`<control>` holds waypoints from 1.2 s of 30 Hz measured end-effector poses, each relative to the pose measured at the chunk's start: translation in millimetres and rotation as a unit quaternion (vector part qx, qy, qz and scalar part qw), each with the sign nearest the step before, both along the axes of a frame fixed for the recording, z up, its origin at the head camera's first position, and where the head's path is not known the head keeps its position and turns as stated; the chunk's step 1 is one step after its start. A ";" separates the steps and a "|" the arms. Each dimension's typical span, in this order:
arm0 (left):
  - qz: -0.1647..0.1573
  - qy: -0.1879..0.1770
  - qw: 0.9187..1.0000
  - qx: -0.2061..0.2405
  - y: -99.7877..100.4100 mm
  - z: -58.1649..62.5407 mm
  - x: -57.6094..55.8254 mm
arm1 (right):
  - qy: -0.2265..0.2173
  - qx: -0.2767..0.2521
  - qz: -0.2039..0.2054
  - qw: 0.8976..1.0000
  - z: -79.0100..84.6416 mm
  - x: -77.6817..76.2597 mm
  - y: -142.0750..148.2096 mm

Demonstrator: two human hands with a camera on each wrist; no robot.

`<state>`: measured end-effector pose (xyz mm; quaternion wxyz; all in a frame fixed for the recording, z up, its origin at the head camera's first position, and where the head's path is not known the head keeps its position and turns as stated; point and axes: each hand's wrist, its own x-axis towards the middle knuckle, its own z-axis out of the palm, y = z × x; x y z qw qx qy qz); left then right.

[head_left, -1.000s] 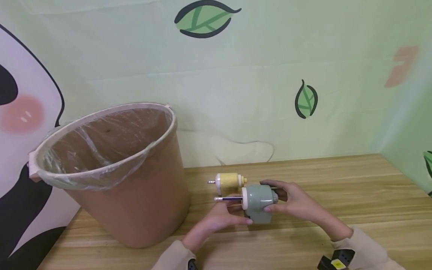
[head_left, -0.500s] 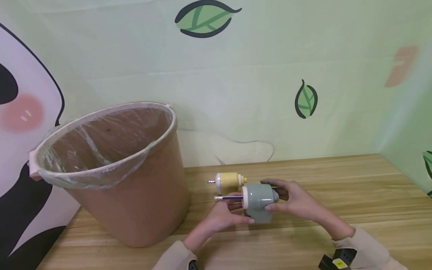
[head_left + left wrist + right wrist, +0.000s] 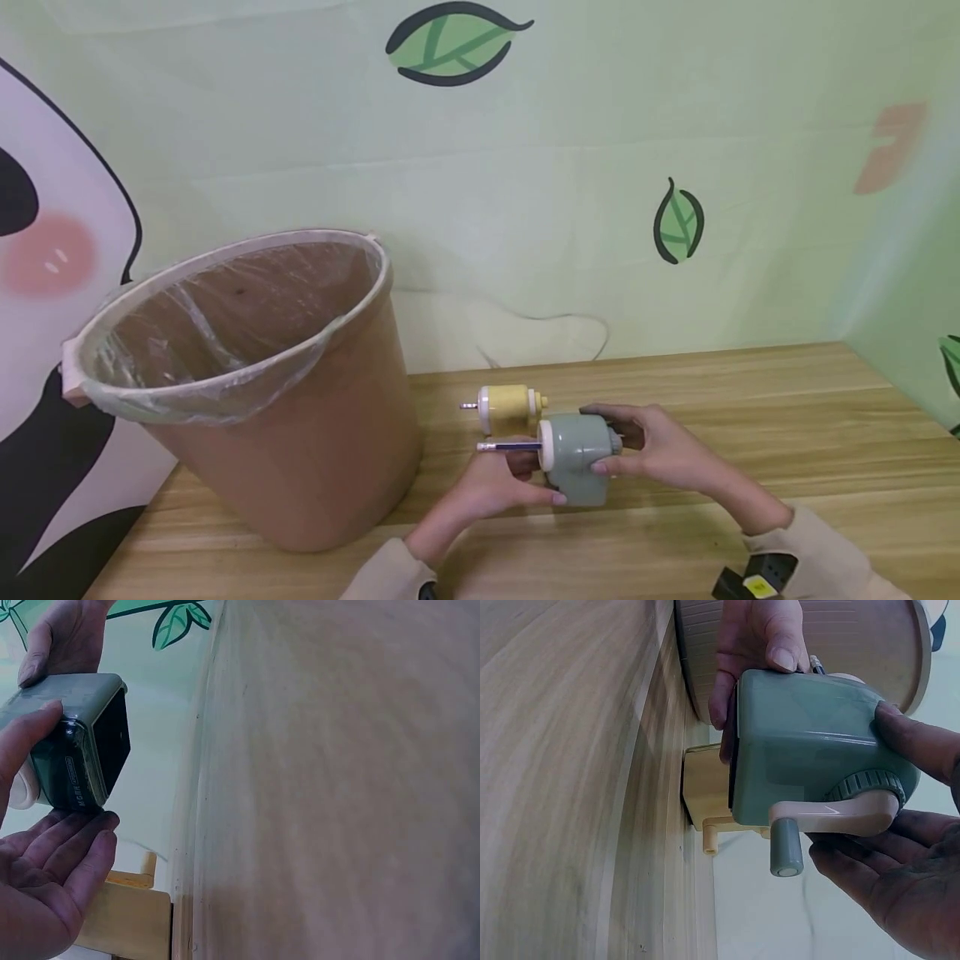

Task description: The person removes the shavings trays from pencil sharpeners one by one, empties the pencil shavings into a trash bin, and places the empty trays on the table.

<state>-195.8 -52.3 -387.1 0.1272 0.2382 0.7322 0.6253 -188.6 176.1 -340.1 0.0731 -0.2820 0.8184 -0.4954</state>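
A grey-green crank pencil sharpener (image 3: 579, 467) is held up off the table between both hands. Out of its white front collar, toward the left, sticks a dark pencil (image 3: 513, 447) with a white eraser end. My left hand (image 3: 487, 490) grips the lower body, thumb on the near side and fingers on the far side. My right hand (image 3: 671, 454) holds the back end, its thumb on the near face. In the right wrist view the crank handle (image 3: 840, 814) hangs free beside the right hand's fingers. The sharpener's dark base (image 3: 111, 746) shows in the left wrist view.
Behind the hands stands a yellow pencil sharpener (image 3: 510, 406) with a pencil end poking out leftward. A large brown bin (image 3: 300, 467), lined with a clear bag, stands at the left on the wooden table (image 3: 750, 400). A printed backdrop (image 3: 525, 208) rises behind.
The green sharpener and both hands have shifted very slightly down and right in view. Both grips look the same; the yellow sharpener has stayed put.
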 end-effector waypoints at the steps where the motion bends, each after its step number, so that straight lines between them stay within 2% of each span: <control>1: -0.007 0.000 1.000 0.006 -0.4 0.3 -0.3 | 0.001 0.002 0.001 1.000 -0.1 -0.2 0.0; 4: -0.019 0.005 1.000 0.013 -1.1 1.2 -1.1 | 0.002 0.006 0.002 1.000 -0.5 -0.6 -0.2; 12: -0.007 0.006 1.000 0.008 -2.2 2.1 0.9 | 0.002 0.005 0.003 1.000 1.5 -0.1 -1.5; 23: -0.032 0.010 0.999 0.032 -3.9 3.9 1.0 | 0.006 0.009 0.004 1.000 1.9 1.1 -0.3; 36: -0.024 0.007 0.999 -0.024 -6.3 4.8 3.3 | 0.001 0.008 0.019 1.000 1.6 3.6 0.3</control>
